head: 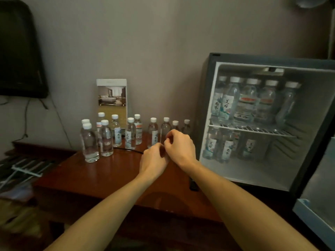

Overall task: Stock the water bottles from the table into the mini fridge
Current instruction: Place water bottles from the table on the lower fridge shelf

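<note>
A: Hands?
B: Both up over the counter (87, 178), just in front of the bottles (106, 140). L hand (154, 159) is lower, R hand (179, 147) a bit higher & to its right, and the two touch. Fingers (171, 135) on both are curled in. No bottle in either, nothing seen held.

A: Bottles where?
B: Ten-odd, upright, white caps, in a loose cluster at the back of the counter near the wall. Two plain ones out front at left, most others w/ labels. The rightmost ones stand near the fridge (205, 105), partly hidden behind R hand.

A: Fridge?
B: Right of the cluster, open. Door (319, 187) is swung out at far right. On the wire shelf (253, 130), five stocked bottles (251, 102) in a row; the rightmost leans. Under the shelf, approx four more on the fridge floor, toward the left. Too blurry for an exact count.

A: Else?
B: Card (112, 98) w/ a room photo is propped vs the wall behind the bottles. Black cable (129, 150) lies on the counter, running from the bottles toward L hand. Dark TV (18, 60) upper left, wires hanging below it.
</note>
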The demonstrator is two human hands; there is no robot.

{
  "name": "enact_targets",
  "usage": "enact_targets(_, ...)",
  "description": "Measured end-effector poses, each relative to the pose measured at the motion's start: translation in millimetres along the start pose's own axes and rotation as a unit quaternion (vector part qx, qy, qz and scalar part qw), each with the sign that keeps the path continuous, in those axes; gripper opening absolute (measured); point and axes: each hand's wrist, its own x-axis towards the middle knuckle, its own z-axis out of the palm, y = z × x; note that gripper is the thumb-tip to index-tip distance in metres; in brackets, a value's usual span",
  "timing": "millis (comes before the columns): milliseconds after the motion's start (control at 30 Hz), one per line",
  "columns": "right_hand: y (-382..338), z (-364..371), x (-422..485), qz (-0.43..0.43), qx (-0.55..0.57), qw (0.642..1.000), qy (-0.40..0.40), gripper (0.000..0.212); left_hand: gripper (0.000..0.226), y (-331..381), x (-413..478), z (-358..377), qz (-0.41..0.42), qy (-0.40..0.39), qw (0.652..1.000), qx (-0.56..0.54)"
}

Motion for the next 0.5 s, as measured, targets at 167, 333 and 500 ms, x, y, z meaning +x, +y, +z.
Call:
enact_targets(167,-45.2,51.8,10.7,-0.021,0.016,0.999,-0.042,0.018,0.016,-53.2,3.8,-42.7,-0.051,0.061,0.997,0.011)
enact_targets(333,-80.7,106.6,22.5,-0.025,0.027,0.994,-0.107,0.026,0.030,-116.3,12.9,-74.0,-0.095,0.110,0.989,0.024)
enact_targets(500,-115.4,164.7,36.2,-0.038,0.076,0.983,-0.162,0.029,0.043,-176.0,24.7,-98.1,-0.161,0.154,0.974,0.029)
